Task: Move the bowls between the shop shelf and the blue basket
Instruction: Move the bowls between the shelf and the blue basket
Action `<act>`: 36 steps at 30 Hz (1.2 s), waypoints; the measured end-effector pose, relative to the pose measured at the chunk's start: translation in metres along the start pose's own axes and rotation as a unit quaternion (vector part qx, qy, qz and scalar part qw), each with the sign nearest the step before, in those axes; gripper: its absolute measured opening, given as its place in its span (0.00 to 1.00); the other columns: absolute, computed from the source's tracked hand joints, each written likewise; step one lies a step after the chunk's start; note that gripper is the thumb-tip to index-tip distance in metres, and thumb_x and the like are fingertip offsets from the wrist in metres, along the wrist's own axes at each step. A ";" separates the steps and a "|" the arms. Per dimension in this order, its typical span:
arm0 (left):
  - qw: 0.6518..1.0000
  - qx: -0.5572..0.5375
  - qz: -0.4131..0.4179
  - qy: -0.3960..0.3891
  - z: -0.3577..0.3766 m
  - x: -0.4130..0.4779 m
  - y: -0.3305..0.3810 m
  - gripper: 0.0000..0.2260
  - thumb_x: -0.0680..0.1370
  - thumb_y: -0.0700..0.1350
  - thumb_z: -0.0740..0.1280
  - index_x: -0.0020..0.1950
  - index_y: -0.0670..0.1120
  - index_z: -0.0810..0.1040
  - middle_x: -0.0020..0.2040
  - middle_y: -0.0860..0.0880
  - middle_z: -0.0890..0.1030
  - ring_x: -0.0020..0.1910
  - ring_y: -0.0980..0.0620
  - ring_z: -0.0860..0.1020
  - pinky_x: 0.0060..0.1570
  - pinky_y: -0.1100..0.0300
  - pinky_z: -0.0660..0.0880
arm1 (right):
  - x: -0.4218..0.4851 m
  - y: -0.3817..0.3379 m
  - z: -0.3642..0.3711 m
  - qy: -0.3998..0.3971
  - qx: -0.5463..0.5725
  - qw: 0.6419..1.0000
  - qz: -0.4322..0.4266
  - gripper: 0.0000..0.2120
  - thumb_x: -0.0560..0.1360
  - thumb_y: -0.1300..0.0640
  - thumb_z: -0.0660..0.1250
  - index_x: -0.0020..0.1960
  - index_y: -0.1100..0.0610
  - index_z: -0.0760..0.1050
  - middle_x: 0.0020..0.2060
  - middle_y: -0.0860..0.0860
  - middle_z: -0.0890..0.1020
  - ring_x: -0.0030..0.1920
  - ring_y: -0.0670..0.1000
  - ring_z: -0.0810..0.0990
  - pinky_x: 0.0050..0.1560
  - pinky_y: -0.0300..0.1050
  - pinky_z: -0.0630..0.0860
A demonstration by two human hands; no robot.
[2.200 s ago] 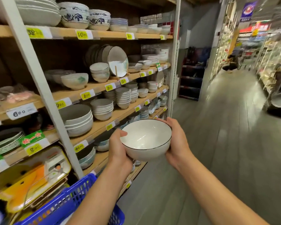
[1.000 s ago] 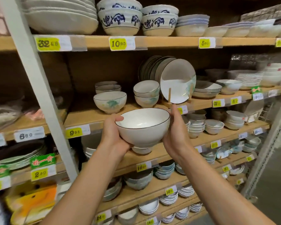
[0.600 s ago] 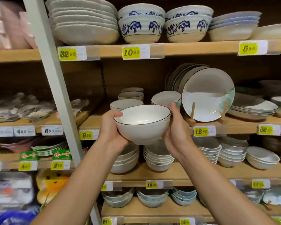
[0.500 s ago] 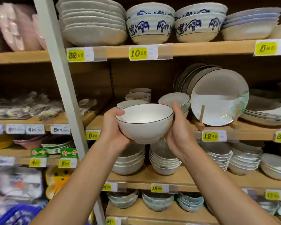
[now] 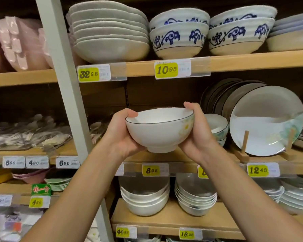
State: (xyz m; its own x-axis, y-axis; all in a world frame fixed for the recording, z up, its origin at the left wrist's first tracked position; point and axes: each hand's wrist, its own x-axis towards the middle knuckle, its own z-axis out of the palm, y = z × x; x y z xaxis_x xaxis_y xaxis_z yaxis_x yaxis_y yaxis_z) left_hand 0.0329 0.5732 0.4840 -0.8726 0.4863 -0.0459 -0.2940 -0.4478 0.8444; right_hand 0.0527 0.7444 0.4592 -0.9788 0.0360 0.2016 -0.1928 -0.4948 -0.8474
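Note:
I hold a white bowl (image 5: 157, 131) with a thin dark rim and a faint yellow-green print, upright, in both hands. My left hand (image 5: 120, 135) grips its left side, thumb on the rim. My right hand (image 5: 198, 135) grips its right side, thumb over the rim. The bowl hangs just above the front edge of the middle wooden shelf (image 5: 164, 158), over the 8.95 price tag (image 5: 151, 170). Similar bowls (image 5: 217, 128) stand stacked on that shelf just right of my right hand. The blue basket is out of view.
A grey shelf upright (image 5: 68, 95) runs just left of my left arm. Large plates (image 5: 266, 119) lean on a wooden stand at the right. Blue-patterned bowls (image 5: 178, 37) and stacked plates (image 5: 108, 34) fill the shelf above. White bowl stacks (image 5: 145, 198) sit on the shelf below.
Both hands have carried the bowl from the aisle up and forward to the middle shelf; the view turned to face the shelf and moved closer. The blue basket has left view.

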 end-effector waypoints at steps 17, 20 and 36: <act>0.991 -0.020 0.129 -0.004 -0.016 0.031 0.013 0.27 0.77 0.55 0.56 0.69 0.38 0.71 0.62 0.35 0.78 0.61 0.37 0.77 0.57 0.46 0.75 | 0.039 -0.004 0.034 0.135 0.071 0.987 -0.040 0.11 0.73 0.51 0.59 0.51 0.56 0.74 0.44 0.57 0.80 0.44 0.56 0.81 0.45 0.48 0.78; 0.962 0.078 0.258 0.034 -0.009 0.029 -0.016 0.38 0.69 0.62 0.65 0.75 0.46 0.61 0.66 0.41 0.75 0.63 0.45 0.76 0.61 0.50 0.75 | 0.041 -0.002 0.038 0.180 0.082 0.978 -0.065 0.07 0.74 0.52 0.59 0.46 0.55 0.72 0.39 0.55 0.79 0.42 0.55 0.81 0.46 0.50 0.77; 0.968 0.088 0.236 -0.015 -0.042 0.052 0.003 0.46 0.59 0.68 0.72 0.67 0.39 0.72 0.60 0.41 0.81 0.60 0.45 0.80 0.60 0.50 0.75 | 0.014 0.000 0.014 0.023 -0.113 0.987 -0.109 0.25 0.69 0.50 0.71 0.62 0.59 0.76 0.54 0.52 0.84 0.56 0.48 0.83 0.58 0.48 0.77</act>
State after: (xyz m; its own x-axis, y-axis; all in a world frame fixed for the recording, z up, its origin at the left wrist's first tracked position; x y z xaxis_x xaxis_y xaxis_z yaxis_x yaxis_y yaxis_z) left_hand -0.0297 0.5656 0.4615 -0.8807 0.2826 0.3800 0.2073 -0.4913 0.8460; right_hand 0.0402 0.7328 0.4686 -0.9132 0.1622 0.3740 -0.4054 -0.2651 -0.8749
